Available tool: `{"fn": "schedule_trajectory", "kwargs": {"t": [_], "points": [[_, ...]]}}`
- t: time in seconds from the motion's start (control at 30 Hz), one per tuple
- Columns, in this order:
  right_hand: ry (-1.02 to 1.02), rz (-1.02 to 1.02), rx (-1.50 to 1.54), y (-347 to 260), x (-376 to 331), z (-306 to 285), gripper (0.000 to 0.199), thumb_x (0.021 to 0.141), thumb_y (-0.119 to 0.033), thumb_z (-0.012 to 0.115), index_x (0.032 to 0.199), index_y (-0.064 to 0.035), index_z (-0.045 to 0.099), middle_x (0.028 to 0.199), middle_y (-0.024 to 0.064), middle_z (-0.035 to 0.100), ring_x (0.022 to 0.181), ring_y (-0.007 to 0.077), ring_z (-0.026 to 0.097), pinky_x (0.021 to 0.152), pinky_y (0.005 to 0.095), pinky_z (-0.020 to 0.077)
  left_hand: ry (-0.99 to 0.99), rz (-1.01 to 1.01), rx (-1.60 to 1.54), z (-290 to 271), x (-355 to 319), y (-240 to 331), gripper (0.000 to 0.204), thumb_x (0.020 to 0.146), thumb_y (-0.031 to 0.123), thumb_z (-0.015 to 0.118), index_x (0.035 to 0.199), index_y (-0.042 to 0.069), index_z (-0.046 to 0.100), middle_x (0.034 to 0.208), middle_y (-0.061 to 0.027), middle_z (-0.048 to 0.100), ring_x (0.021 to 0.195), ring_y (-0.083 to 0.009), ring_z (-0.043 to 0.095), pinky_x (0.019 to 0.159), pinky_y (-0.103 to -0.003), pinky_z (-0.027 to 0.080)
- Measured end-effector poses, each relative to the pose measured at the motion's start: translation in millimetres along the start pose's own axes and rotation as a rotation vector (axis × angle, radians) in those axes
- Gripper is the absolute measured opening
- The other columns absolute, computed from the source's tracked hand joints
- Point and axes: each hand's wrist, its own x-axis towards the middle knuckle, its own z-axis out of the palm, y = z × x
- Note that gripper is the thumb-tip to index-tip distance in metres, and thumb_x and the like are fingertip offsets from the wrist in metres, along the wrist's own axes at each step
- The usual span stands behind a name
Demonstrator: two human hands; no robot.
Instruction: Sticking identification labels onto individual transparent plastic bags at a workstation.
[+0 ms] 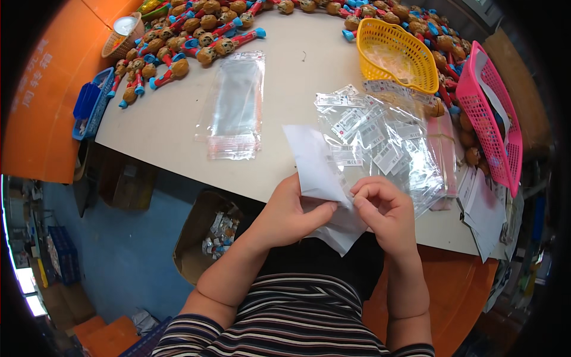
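Note:
A bent white paper sheet (315,163) is held over the table's near edge, in front of my body. My left hand (291,214) grips its left side, with the thumb lying on top. My right hand (386,215) is closed in a pinch at the sheet's right edge; whether a small piece is between those fingertips is too hidden to tell. Just beyond the hands lies a spread of clear plastic bags with printed labels (380,143). Farther left, a stack of clear plastic bags (236,107) rests flat on the table.
Many red and blue toys with round brown heads (205,38) are heaped along the far side. A yellow basket (395,80) and a pink basket (491,119) stand to the right, a blue basket (95,107) at the left. Below the table edge sits a cardboard box (187,250).

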Motion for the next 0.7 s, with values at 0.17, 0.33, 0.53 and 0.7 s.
{"fn": "schedule_trajectory", "kwargs": {"t": [0.17,0.33,0.53,0.7], "points": [[0.038,0.065,0.124,7.7,-0.2,-2.4,0.004,0.09,-0.001,0.061,0.089,0.0012,0.064,0.107,0.004,0.061,0.089,0.0111,0.057,0.083,0.0261,0.0449,0.027,0.019,-0.007,0.4,1.5,-2.3,0.034,0.082,0.007,0.068,0.114,-0.003,0.058,0.102,-0.0094,0.069,0.095,-0.0163,0.066,0.088,-0.032,0.051],[0.289,0.135,0.45,19.1,4.7,-24.9,0.014,0.094,-0.006,0.061,0.103,0.0024,0.066,0.105,0.007,0.066,0.091,0.0112,0.06,0.082,0.0248,0.0489,0.029,0.014,-0.03,-1.7,5.5,-4.3,0.038,0.084,0.004,0.066,0.119,-0.004,0.055,0.107,-0.0102,0.067,0.102,-0.017,0.064,0.093,-0.033,0.049],[0.438,0.014,0.57,13.9,5.4,-59.0,0.022,0.096,-0.014,0.059,0.109,0.0034,0.065,0.104,0.0066,0.067,0.089,0.0136,0.062,0.08,0.0282,0.0492,0.098,-0.042,-0.269,4.7,27.0,-12.1,0.045,0.086,0.0,0.064,0.128,-0.006,0.049,0.119,-0.0133,0.063,0.108,-0.0187,0.062,0.095,-0.035,0.05],[0.795,-0.23,0.565,4.4,2.3,-74.1,0.015,0.096,-0.014,0.058,0.098,-0.0001,0.065,0.106,0.006,0.066,0.087,0.0129,0.061,0.079,0.0289,0.0491,0.173,0.026,-0.367,20.6,55.3,-24.0,0.046,0.086,0.0,0.062,0.128,-0.008,0.046,0.117,-0.0143,0.061,0.112,-0.0209,0.059,0.099,-0.035,0.047]]}}
